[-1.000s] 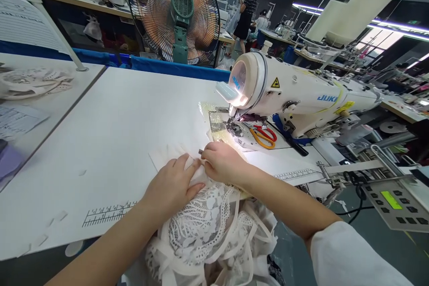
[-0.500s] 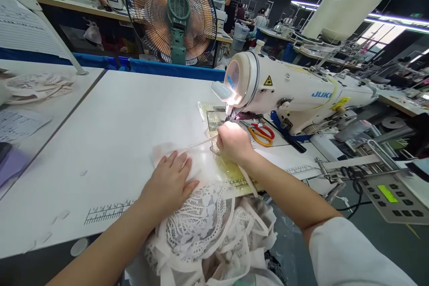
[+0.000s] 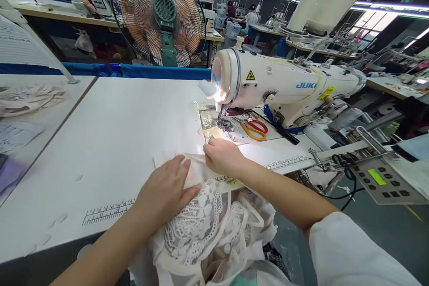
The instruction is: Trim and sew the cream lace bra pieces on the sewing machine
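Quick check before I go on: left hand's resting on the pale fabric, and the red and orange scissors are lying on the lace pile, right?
Not quite. The left hand does rest on the pale fabric, but the head view shows the scissors lying by the sewing machine, not on the lace pile.

At the right of the white counter [image 3: 134,120], a JUKI sewing machine [image 3: 278,82], with orange- and red-handled scissors [image 3: 252,132] near its needle. Toward the front edge, printed ruler marks [image 3: 109,212], pale fabric [image 3: 194,173] and small scraps [image 3: 62,218]. Beyond the seam [image 3: 72,116] at left, lace pieces [image 3: 28,98] and a paper sheet [image 3: 20,136].
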Demonstrator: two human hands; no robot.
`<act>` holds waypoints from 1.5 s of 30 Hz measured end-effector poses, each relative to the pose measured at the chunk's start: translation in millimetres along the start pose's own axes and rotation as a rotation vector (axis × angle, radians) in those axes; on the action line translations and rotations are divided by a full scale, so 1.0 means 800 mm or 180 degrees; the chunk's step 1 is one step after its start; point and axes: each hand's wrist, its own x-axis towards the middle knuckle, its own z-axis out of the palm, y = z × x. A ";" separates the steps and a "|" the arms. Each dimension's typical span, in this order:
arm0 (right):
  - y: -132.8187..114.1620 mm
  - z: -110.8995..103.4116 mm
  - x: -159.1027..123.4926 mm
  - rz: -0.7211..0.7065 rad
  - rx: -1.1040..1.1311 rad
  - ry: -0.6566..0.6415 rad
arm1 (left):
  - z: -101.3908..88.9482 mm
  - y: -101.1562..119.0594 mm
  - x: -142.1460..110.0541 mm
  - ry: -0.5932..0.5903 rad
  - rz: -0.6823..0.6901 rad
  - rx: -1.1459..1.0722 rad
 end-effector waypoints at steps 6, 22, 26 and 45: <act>-0.011 -0.011 0.006 -0.0146 0.0106 -0.0102 | 0.004 -0.002 0.009 -0.0274 -0.0361 0.0197; -0.030 0.020 0.056 -0.0209 0.0750 -0.0064 | -0.001 0.004 0.008 -0.0501 -0.0846 0.0126; -0.033 0.019 0.056 -0.0305 0.0654 -0.0121 | 0.001 0.002 0.008 -0.0474 -0.0785 0.0076; -0.033 -0.012 0.049 -0.0423 0.0317 -0.0533 | 0.003 -0.002 0.009 -0.0485 -0.0592 0.0214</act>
